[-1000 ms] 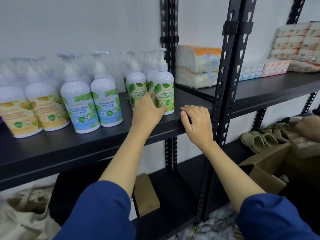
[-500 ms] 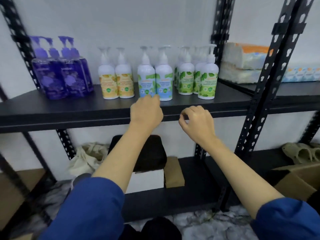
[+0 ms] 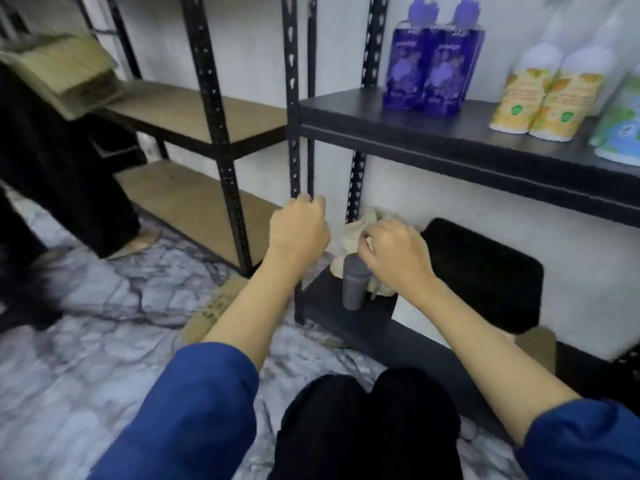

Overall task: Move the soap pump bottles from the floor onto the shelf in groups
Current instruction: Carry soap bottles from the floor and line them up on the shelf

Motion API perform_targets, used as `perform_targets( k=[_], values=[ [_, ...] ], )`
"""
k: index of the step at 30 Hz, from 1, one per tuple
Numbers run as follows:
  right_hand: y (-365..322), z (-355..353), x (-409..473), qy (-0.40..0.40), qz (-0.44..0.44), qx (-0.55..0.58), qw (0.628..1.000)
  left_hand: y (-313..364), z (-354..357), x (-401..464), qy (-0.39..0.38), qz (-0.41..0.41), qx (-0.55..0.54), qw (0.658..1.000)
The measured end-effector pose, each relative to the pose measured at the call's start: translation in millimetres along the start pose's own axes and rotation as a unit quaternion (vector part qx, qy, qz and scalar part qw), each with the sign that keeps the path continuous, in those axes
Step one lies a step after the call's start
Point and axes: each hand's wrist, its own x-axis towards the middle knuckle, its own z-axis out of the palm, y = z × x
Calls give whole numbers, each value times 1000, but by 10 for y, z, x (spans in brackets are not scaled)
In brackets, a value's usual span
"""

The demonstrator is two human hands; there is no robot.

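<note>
The view is blurred. Two purple soap pump bottles (image 3: 433, 64) stand at the left end of the black shelf (image 3: 398, 131). Right of them are yellow-labelled bottles (image 3: 543, 95), and a blue-and-green-labelled bottle (image 3: 620, 129) is cut off by the frame edge. My left hand (image 3: 299, 230) hangs in the air below the shelf, in front of a black upright, fingers curled into a fist with nothing in it. My right hand (image 3: 398, 252) is beside it, also curled and empty, above the bottom shelf. No bottle shows on the marble floor (image 3: 86, 358).
A grey cylinder (image 3: 353, 285) and a cream cloth bag (image 3: 356, 233) sit on the bottom shelf beside a black cushion (image 3: 485, 275). Flat cardboard (image 3: 214, 306) lies on the floor. A wooden-board rack (image 3: 194, 112) stands left, with a person in black (image 3: 52, 168) beside it.
The view has swung left and down. Both hands have come down from the shelf's front edge to below it. The green-labelled bottles and the tissue packs are out of view.
</note>
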Motion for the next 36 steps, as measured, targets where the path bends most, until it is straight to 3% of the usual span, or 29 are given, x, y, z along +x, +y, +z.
perform_targets(
  k=[9,14,20,23,27,31,36],
  values=[
    [-1081,1384,-36,-92,-122,144,978,-1591,743,-915,-53,-241,-17,969],
    [-1491,2109,-321,-190,-184,159,951,-2128,1288,-1642,-94,-389,-34,916],
    [-1848,2993,-758,-398,-272,110,869,-2211,1971,-2539,-129,-538,-94,828],
    [-1983,3351,-983,-477,-234,98,841,-2031,2382,-2735,-128,-582,-148,789],
    [-2070,3795,-1290,-574,-153,135,793,-1958,2950,-2868,-97,-706,-198,673],
    [-2131,4121,-1491,-623,-85,241,740,-2022,3428,-3034,-38,-742,-218,633],
    [-2288,4436,-1602,-635,-11,333,697,-1996,3686,-2930,112,-752,-283,585]
  ],
)
